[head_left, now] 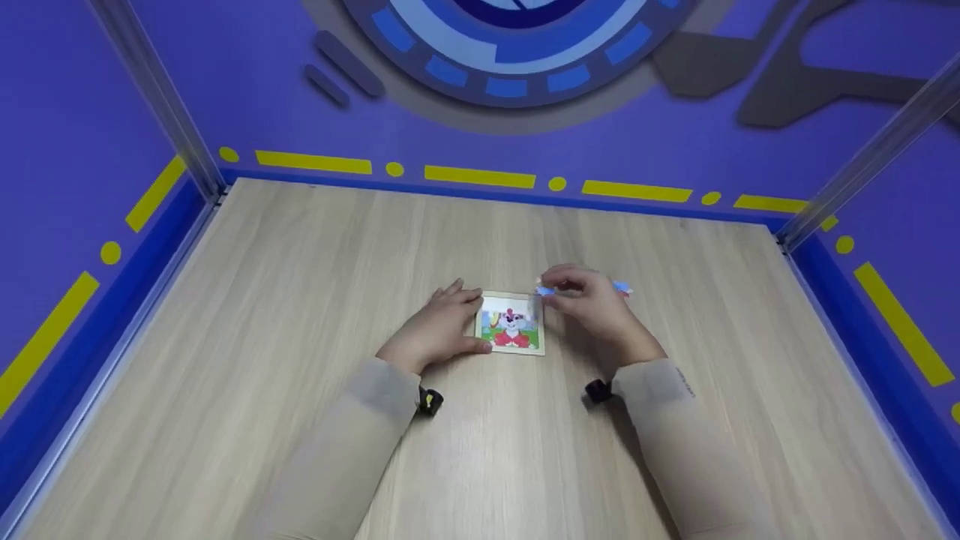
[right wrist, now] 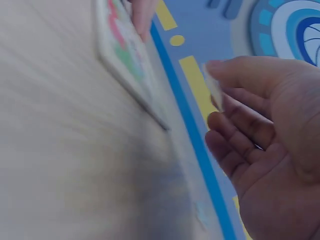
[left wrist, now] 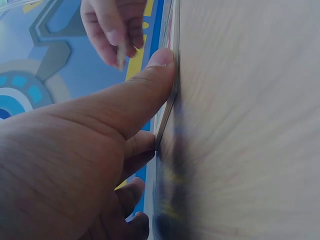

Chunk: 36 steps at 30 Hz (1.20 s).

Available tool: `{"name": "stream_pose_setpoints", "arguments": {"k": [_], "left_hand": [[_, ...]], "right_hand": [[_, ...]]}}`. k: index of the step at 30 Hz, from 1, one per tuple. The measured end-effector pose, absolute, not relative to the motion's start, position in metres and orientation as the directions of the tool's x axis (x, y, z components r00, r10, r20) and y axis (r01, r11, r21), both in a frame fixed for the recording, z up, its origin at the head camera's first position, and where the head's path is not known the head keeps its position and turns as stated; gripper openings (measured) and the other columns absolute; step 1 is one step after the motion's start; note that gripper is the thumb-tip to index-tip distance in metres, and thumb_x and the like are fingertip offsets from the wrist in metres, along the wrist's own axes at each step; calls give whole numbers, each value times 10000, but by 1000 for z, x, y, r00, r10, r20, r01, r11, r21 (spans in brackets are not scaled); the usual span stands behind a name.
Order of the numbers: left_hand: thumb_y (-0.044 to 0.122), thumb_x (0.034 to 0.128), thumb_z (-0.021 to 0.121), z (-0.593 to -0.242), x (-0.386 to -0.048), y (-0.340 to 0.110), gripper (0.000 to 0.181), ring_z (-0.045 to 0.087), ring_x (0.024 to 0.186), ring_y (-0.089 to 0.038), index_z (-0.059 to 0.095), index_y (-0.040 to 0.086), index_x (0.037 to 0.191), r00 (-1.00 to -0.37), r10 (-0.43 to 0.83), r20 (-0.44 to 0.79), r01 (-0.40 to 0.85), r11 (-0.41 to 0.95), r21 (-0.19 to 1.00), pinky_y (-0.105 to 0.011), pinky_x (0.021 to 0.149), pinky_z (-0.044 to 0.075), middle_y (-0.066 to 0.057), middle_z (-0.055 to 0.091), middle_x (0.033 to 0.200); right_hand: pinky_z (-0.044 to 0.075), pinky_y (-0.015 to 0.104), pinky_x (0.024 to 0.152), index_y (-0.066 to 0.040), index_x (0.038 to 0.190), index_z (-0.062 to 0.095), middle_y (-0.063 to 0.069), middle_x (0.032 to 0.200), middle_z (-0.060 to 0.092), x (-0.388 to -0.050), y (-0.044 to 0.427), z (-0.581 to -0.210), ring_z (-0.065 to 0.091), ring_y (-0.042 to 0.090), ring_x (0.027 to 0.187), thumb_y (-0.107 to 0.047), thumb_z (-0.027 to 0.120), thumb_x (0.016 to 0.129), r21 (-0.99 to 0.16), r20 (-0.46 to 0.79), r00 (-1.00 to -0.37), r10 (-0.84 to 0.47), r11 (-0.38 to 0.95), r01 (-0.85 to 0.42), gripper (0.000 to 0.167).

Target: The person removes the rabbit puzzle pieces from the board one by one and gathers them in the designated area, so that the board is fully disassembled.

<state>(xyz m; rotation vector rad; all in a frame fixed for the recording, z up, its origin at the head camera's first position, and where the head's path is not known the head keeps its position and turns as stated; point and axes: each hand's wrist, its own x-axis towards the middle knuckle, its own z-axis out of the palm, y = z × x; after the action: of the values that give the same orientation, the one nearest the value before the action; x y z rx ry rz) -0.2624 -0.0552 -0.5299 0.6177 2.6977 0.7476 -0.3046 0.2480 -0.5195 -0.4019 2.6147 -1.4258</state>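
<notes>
A small square picture puzzle in a pale wooden frame (head_left: 510, 351) lies on the table, showing a cartoon animal in red with a blank pale area along its top. My left hand (head_left: 442, 326) holds the frame at its left side, thumb on the lower left corner and fingers by the upper left. Just beyond the upper right corner, my right hand (head_left: 589, 296) pinches a light-blue puzzle piece (head_left: 546, 291) between thumb and fingertips. The right wrist view shows this piece (right wrist: 214, 90) edge-on, raised off the table.
Another blue and red puzzle piece (head_left: 622, 288) lies on the table behind my right hand, partly hidden by it. The wood-grain table (head_left: 337, 247) is bounded by blue-purple printed panels (head_left: 465, 142) at the back and sides. Metal posts (head_left: 161, 97) stand at the back corners.
</notes>
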Motion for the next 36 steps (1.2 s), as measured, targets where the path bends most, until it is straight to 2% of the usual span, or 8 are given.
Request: {"name": "stream_pose_setpoints", "arguments": {"k": [9,12,15,19,22,24,31,36], "left_hand": [[479,1001,862,-534,-262,-55,940,135,1801,-345,450,41,1724,-873,467,-143,320,768,555,-519,1492,95,-74,369,1861],[483,1001,862,-535,-262,-55,944,143,1799,-348,449,42,1726,-872,469,-141,324,769,550,-526,1491,106,-80,374,1859],[485,998,864,-536,-262,-55,952,148,1798,-350,444,38,1727,-872,469,-139,326,769,549,-530,1490,110,-87,377,1856],[486,1001,859,-536,-263,-55,952,147,1798,-349,440,40,1730,-872,469,-141,325,769,551,-529,1490,108,-88,374,1858],[487,1003,856,-535,-263,-54,949,145,1798,-349,440,42,1730,-872,469,-141,325,769,550,-531,1490,108,-87,372,1858],[489,1003,856,-535,-263,-55,949,143,1798,-350,440,41,1730,-872,468,-140,325,769,550,-535,1489,104,-86,369,1860],[492,1003,853,-533,-263,-55,947,143,1798,-353,443,41,1727,-872,470,-135,329,769,549,-535,1489,99,-78,370,1860],[486,1005,854,-533,-264,-56,949,139,1798,-353,436,38,1729,-870,473,-138,331,768,549,-532,1489,97,-75,362,1863]], "right_hand": [[499,539,1318,-60,1163,891,97,1416,785,-302,284,-510,679,312,1414,-158,866,1013,-819,101,-964,-245,530,-221,181],[563,399,1242,-67,1163,893,86,1417,793,-302,297,-509,691,294,1398,-201,871,1015,-797,117,-965,-236,557,-233,201],[557,169,1138,-51,1183,886,113,1435,786,-303,312,-509,688,299,1399,-218,861,1027,-790,124,-966,-228,566,-235,229],[480,18,1099,-15,1211,867,145,1453,771,-305,331,-509,685,121,1357,-178,844,1037,-792,131,-967,-217,564,-234,239],[475,16,1109,-19,1224,859,135,1461,767,-305,345,-509,646,-46,1287,-172,842,1037,-794,126,-972,-198,567,-219,242],[486,23,1112,-26,1247,851,133,1475,759,-306,354,-510,634,-76,1277,-178,839,1041,-794,114,-976,-184,574,-201,257],[520,88,1155,-55,1363,799,126,1572,694,-307,383,-509,634,245,1483,-247,779,1093,-762,29,-994,-109,641,-92,332],[472,38,1091,-83,1435,752,122,1638,628,-308,401,-510,571,305,1536,-267,721,1129,-757,-33,-997,-74,653,-24,358]]}}
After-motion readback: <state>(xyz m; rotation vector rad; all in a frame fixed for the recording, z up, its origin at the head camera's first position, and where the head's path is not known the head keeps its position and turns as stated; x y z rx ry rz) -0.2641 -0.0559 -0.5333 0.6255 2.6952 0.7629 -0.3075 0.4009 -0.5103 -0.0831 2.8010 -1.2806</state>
